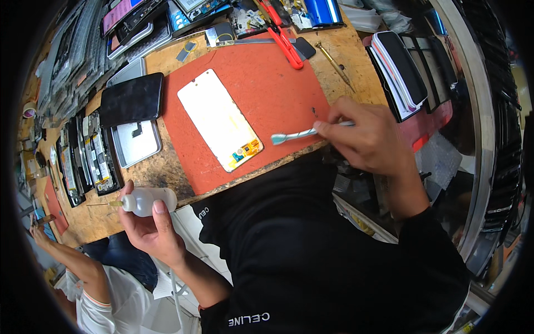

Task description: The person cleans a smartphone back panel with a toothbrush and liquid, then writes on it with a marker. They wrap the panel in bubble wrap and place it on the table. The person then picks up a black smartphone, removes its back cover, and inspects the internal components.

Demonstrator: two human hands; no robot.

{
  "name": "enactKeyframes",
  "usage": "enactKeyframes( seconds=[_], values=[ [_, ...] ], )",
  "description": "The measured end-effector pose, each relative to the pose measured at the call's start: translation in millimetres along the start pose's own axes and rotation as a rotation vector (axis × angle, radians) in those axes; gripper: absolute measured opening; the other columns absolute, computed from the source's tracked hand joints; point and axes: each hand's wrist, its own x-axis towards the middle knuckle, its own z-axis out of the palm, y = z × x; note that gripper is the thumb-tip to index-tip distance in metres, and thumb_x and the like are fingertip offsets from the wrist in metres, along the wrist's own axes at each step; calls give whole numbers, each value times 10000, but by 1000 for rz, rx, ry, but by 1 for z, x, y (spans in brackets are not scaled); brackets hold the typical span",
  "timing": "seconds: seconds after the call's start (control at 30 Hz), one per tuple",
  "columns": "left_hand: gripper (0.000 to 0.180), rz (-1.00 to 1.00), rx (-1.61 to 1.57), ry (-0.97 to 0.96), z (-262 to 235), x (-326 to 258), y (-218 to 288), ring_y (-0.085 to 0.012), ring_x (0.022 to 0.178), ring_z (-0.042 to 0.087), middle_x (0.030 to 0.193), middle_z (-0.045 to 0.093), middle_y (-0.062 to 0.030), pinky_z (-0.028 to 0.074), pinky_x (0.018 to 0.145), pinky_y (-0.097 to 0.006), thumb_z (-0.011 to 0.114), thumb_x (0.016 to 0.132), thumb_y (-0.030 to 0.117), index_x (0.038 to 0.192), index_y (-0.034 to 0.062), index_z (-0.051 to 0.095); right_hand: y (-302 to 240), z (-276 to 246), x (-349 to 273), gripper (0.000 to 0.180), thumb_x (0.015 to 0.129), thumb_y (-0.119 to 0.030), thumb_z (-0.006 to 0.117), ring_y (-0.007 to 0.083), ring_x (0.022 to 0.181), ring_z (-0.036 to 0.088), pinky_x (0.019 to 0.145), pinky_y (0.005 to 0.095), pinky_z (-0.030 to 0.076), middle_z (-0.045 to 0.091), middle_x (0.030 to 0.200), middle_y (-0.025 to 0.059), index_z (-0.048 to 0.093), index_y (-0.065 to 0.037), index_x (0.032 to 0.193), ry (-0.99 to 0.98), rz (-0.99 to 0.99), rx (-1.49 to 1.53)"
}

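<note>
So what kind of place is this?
Probably a phone repair shop: a bare screen panel lies on the red mat, opened phones sit to its left, and a red-handled tool lies nearby.

The loose top [311,245] is black, with small white letters [248,319] on it. Its sleeves [431,239] are black too and end before the wrists [405,172].

**White Capitals Stand Out on Black Top**

A single word in white capitals [248,319] marks the wearer's black top [328,250], low in the frame. Smaller white letters [204,212], only partly visible, show on black fabric near the edge of the table [350,50]. Other print is too small to read.
</note>
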Motion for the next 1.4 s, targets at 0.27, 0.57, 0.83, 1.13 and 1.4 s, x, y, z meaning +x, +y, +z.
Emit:
enactKeyframes(
  seconds=[0.27, 0.57, 0.83, 1.13, 1.4],
  values=[
    [547, -1, 9, -10, -2, -6, 1, -213, 1208, 606, 1473, 573, -158, 500, 1060, -387, 749, 977, 92, 1451, -76, 533, 0, 1, 10, 171, 866, -54, 802, 208, 656, 690, 545, 329, 524, 661, 862, 48, 806, -78, 1035, -63, -61, 22],
    [544, -8, 48, 56, -8, -6, 3, -209, 1184, 621, 1428, 605, -155, 507, 1053, -384, 745, 974, 87, 1450, -76, 538, -1, 4, 17, 203, 826, -22, 808, 217, 661, 683, 558, 342, 513, 657, 866, 73, 816, -67, 1023, -99, -91, 106],
    [545, -65, 24, 46, -5, -3, 2, -202, 1191, 613, 1430, 605, -154, 504, 1051, -381, 746, 976, 79, 1457, -68, 537, 0, 2, 10, 258, 798, 3, 818, 215, 698, 692, 575, 333, 520, 656, 876, 72, 812, -64, 1047, -143, -71, 91],
    [533, -27, 44, 22, -1, 2, 2, -199, 1190, 601, 1447, 579, -147, 491, 1058, -381, 748, 978, 68, 1450, -68, 542, -6, 7, 9, 234, 806, -9, 816, 223, 688, 680, 562, 331, 502, 647, 882, 60, 798, -51, 1036, -91, -23, 102],
    [529, -40, 37, 42, -4, 0, 6, -193, 1182, 599, 1417, 583, -136, 492, 1051, -376, 757, 970, 69, 1438, -74, 555, -5, 19, 11, 233, 828, -24, 817, 205, 700, 676, 568, 335, 501, 640, 895, 61, 795, -52, 1058, -67, -11, 106]
  ],
)
